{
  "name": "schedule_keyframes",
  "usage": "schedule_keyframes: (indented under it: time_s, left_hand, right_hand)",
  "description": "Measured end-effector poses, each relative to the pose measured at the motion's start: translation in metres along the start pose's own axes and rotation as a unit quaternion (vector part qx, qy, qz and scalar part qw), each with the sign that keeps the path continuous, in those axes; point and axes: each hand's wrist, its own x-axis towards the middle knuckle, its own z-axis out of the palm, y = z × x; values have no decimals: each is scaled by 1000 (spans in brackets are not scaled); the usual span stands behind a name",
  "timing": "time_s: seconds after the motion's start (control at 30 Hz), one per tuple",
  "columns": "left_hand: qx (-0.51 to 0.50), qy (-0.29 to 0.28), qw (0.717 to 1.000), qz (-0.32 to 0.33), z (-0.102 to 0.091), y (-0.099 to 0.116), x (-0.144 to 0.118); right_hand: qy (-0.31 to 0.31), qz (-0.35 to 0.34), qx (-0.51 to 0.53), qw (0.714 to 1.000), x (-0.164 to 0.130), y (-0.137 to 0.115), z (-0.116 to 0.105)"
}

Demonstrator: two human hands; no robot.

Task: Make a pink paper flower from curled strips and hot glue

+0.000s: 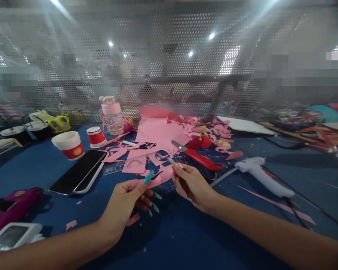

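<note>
Pinching a pink paper scrap [154,179] at frame centre, left hand [126,204] and right hand [191,183] both clamped on it. Thin paper may tear if grips pull apart; red scissors [198,157] lie just above.

Scissors [198,156] and phone [78,171] flanking bare cloth [171,240]

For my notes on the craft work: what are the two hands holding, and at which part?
Both hands pinch one small pink paper cut-out: the left hand holds its left edge, the right hand its right edge, above the blue table.
</note>
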Motion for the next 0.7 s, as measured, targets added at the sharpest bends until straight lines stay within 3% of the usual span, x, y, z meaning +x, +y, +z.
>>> schedule_keyframes:
  time_s: [0.13,0.37,0.6,0.7]
  left_hand:
    - [75,-17,996,-40,1,3,-5]
    - [30,-34,999,26,3,3,-7]
    - [49,-82,995,14,4,6,-10]
    - [40,-76,996,20,3,6,-9]
  right_hand:
    - [28,-16,20,999,-1,0,2]
    - [26,-27,21,999,-2,-2,2]
    - [52,-43,17,998,-1,0,0]
    - [77,-50,21,996,1,2,0]
